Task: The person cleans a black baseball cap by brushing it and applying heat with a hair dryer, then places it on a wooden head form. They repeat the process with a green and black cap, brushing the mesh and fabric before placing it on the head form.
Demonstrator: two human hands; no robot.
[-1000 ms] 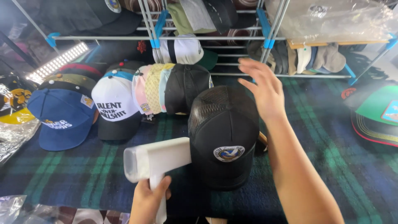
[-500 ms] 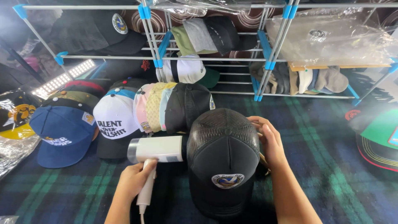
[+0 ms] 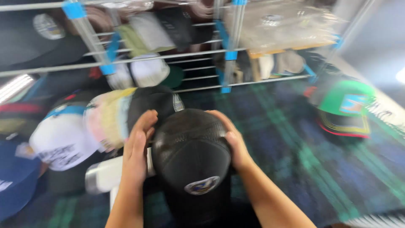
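Head view: black mesh-backed cap with a round front patch [image 3: 192, 154] is clamped between both hands, crown toward the rack, patch facing the camera. Left hand [image 3: 137, 154] is pressed flat against the cap's left side, fingers [image 3: 145, 122] extended along the crown. Right hand [image 3: 234, 141] is curled over the right side, fingertips on the upper crown. Both grips are closed on the cap; nothing else is held.

Cap is located centre frame, over the dark blue-green plaid cloth [image 3: 295, 147] that covers the table. What carries it underneath cannot be told.

White handheld device with a blocky body and handle [image 3: 105, 175] is seen just below and left of the left hand, partly hidden by the forearm. Contact with the hand cannot be told; frame is motion-blurred.

Further left, a row of caps is stacked on edge: pale pink and yellow caps [image 3: 105, 120], a white-fronted cap with dark lettering [image 3: 63, 143], a blue cap [image 3: 14, 185] at the frame edge. Another black cap [image 3: 156, 101] is positioned directly behind the held one.

Behind, a wire rack with grey rods and blue connectors [image 3: 230, 55] is loaded with more caps. Far right, a green cap with a striped brim [image 3: 344, 109] is laid on the cloth, well apart from the hands.
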